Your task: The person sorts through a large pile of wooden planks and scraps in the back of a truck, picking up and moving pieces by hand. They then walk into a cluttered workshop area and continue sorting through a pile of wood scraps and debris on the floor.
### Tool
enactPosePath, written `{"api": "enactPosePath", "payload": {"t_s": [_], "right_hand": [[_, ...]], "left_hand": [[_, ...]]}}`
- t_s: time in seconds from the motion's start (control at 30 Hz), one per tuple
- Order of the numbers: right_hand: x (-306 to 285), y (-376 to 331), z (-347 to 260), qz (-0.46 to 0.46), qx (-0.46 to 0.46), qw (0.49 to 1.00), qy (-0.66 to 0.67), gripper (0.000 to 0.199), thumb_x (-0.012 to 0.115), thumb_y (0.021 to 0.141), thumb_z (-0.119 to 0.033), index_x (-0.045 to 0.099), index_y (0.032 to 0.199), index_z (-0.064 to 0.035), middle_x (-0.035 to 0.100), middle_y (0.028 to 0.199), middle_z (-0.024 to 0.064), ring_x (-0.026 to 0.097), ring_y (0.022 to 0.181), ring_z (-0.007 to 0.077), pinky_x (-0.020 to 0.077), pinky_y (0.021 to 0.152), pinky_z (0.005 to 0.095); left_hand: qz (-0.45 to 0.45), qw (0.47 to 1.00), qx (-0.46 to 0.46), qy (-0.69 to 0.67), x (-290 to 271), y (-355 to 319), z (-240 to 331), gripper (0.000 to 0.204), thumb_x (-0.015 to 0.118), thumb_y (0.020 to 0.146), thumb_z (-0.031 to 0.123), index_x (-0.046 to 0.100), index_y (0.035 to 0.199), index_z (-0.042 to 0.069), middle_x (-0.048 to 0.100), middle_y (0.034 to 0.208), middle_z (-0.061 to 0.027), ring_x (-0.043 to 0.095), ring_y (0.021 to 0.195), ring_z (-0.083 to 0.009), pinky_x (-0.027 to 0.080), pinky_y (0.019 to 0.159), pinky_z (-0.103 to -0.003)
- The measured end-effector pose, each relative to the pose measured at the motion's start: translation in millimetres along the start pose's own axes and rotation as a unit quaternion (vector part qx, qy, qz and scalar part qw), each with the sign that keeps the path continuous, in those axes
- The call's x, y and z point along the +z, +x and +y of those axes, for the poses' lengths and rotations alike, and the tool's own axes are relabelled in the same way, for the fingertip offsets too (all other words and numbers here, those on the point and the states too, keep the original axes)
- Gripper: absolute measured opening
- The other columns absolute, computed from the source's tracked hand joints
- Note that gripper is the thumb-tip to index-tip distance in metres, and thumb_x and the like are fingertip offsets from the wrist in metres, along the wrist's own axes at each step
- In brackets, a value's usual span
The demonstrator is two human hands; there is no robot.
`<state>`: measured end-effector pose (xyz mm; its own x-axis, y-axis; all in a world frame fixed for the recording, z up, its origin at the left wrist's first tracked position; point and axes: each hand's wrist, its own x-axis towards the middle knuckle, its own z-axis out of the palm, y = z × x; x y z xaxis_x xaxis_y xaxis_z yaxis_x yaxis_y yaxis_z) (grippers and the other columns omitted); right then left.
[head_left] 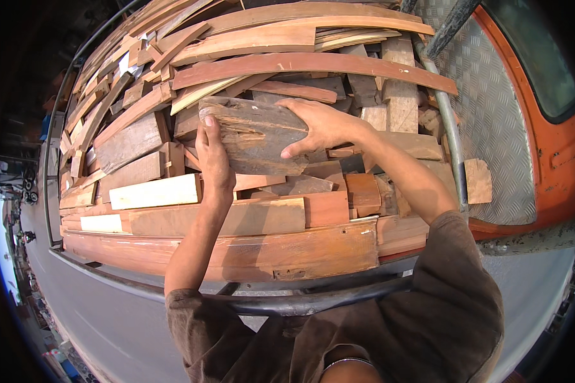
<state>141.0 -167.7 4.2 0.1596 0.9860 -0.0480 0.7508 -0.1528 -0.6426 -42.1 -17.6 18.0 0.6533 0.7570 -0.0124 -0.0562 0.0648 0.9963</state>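
A short, wide grey plank [255,137] with weathered, splintered grain is held between both my hands over a heap of scrap wood [236,217]. My left hand [214,153] grips its left end, with the thumb up along the edge. At the right end my right hand [319,126] clasps the plank, thumb on the near face and fingers along the far edge. Some of the fingers on both hands are hidden behind the wood. Just beyond the plank lies a long reddish board [313,62]. Nearer to me rests a pale cut block [155,191].
A dark metal rail [306,302] runs between my body and the load. To the right stand a grey upright pipe [450,134], a treadplate panel [492,115] and an orange vehicle cab [559,153]. A small wood offcut [478,181] sits against the panel.
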Motion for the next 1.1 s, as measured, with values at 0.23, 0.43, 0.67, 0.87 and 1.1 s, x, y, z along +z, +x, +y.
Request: {"api": "enactPosePath", "payload": {"t_s": [0.23, 0.43, 0.67, 0.87, 1.1], "right_hand": [[-23, -59, 91, -0.070, 0.148, 0.960, -0.226, 0.112, 0.078, 0.065, -0.063, 0.031, 0.145, -0.0007, 0.034, 0.147, 0.0249, 0.034, 0.137, 0.0416, 0.0276, 0.115, 0.0497], [-2, -72, 119, -0.107, 0.231, 0.940, -0.228, 0.107, 0.085, 0.060, -0.052, 0.037, 0.143, -0.0039, 0.041, 0.142, 0.0231, 0.038, 0.133, 0.0445, 0.0282, 0.112, 0.0547], [0, -50, 140, -0.181, 0.180, 0.914, -0.316, 0.095, 0.088, 0.055, -0.039, 0.044, 0.133, -0.0066, 0.051, 0.132, 0.0177, 0.055, 0.116, 0.0396, 0.0458, 0.096, 0.0441], [-13, -69, 157, -0.074, 0.238, 0.962, -0.110, 0.109, 0.081, 0.060, -0.059, 0.037, 0.140, -0.0001, 0.056, 0.126, 0.0228, 0.055, 0.116, 0.0412, 0.0459, 0.097, 0.0494], [-30, -137, 129, -0.151, 0.203, 0.947, -0.198, 0.122, 0.083, 0.062, -0.057, 0.020, 0.143, 0.0082, 0.062, 0.105, 0.0326, 0.060, 0.104, 0.0459, 0.0478, 0.094, 0.0476]], "left_hand": [[-0.046, 0.977, 0.108, 0.177, 21, 49, -49, 0.068, 0.048, 0.097, 0.049, 0.033, 0.144, 0.001, 0.039, 0.144, -0.0248, 0.039, 0.135, -0.0345, 0.034, 0.110, -0.046], [-0.312, 0.755, 0.175, 0.550, 82, 37, -89, 0.096, 0.078, 0.073, 0.051, 0.036, 0.140, -0.002, 0.051, 0.131, -0.0269, 0.049, 0.125, -0.0398, 0.041, 0.103, -0.048], [-0.356, 0.692, 0.124, 0.616, 174, 13, -165, 0.112, 0.088, 0.060, 0.042, 0.028, 0.140, -0.009, 0.052, 0.127, -0.0259, 0.053, 0.118, -0.0413, 0.042, 0.102, -0.047], [-0.393, 0.698, 0.169, 0.574, 167, 43, -175, 0.098, 0.084, 0.064, 0.041, 0.038, 0.138, -0.005, 0.054, 0.126, -0.0254, 0.053, 0.118, -0.0410, 0.045, 0.100, -0.045], [-0.458, 0.724, 0.023, 0.515, 170, 85, -175, 0.102, 0.085, 0.063, 0.046, 0.038, 0.140, -0.003, 0.050, 0.130, -0.0275, 0.050, 0.122, -0.0401, 0.043, 0.102, -0.043]]}}
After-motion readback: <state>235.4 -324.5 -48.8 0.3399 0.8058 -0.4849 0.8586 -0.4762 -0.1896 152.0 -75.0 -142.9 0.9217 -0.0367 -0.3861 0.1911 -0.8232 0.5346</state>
